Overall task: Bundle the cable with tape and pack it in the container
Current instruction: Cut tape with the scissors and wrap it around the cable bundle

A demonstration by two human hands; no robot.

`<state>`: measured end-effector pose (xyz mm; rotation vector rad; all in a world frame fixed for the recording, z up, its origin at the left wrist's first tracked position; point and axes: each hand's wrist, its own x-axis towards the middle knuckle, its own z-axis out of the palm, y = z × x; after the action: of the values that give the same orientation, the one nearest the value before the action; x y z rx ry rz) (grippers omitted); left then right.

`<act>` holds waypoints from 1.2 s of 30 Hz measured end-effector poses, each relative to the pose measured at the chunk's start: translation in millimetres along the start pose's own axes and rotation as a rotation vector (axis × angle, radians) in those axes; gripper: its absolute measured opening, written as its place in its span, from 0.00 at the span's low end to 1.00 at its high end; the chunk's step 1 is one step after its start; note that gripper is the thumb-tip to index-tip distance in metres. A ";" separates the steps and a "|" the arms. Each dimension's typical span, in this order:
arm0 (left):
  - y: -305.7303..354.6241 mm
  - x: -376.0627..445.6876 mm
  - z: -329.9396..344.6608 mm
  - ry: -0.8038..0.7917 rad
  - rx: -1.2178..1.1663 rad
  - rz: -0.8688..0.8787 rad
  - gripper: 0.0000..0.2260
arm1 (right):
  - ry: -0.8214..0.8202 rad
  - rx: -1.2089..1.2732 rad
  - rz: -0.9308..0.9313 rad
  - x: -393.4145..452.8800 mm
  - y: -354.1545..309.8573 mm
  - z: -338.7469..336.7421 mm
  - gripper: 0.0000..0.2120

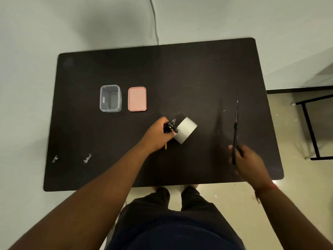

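Note:
My left hand [158, 135] grips a coiled black-and-yellow cable [169, 128] near the middle of the dark table [207, 78]. A grey roll of tape [185, 130] lies just right of that hand, touching the cable bundle. My right hand [247, 160] holds black scissors [235, 129] by the handles, blades shut and pointing away from me. The clear container [110, 98] stands open at the left, with its pink lid [137, 99] flat on the table beside it.
Two small scraps of tape [87, 158] lie near the table's front left edge. A cord [155, 22] runs along the floor behind the table. A black metal frame [311, 127] stands off the table's right side.

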<state>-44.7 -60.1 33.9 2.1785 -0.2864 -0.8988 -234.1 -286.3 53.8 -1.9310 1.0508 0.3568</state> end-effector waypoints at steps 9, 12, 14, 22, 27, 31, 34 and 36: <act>1.5 -3.7 8.9 0.037 0.048 -0.005 0.09 | 0.254 -0.413 -0.057 87.0 -19.9 17.3 0.18; 2.7 -4.2 10.2 0.048 0.051 -0.012 0.09 | 0.249 -0.424 -0.050 92.7 -21.7 24.3 0.19; 3.7 -4.3 10.8 0.046 0.051 -0.016 0.09 | 0.252 -0.387 -0.038 93.8 -20.5 27.6 0.18; 3.4 -3.3 11.2 0.046 0.041 -0.021 0.08 | 0.264 -0.332 -0.075 90.6 -14.0 31.7 0.17; 4.3 -2.6 11.7 0.050 0.037 -0.025 0.08 | 0.279 -0.317 -0.086 91.1 -10.8 32.1 0.16; 4.5 -2.5 11.9 0.044 0.037 -0.026 0.08 | 0.364 -0.390 -0.209 82.8 -21.6 32.6 0.11; 6.1 -2.7 10.7 0.034 0.043 -0.024 0.08 | 0.181 -0.410 -0.556 83.0 -52.0 32.2 0.20; 7.1 -3.8 9.7 0.030 0.049 -0.019 0.08 | -0.091 -0.498 -0.722 88.1 -76.9 31.8 0.30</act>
<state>-53.6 -68.7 36.4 2.2414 -0.2758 -0.8769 -116.0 -288.1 26.5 -2.5507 0.1521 0.3002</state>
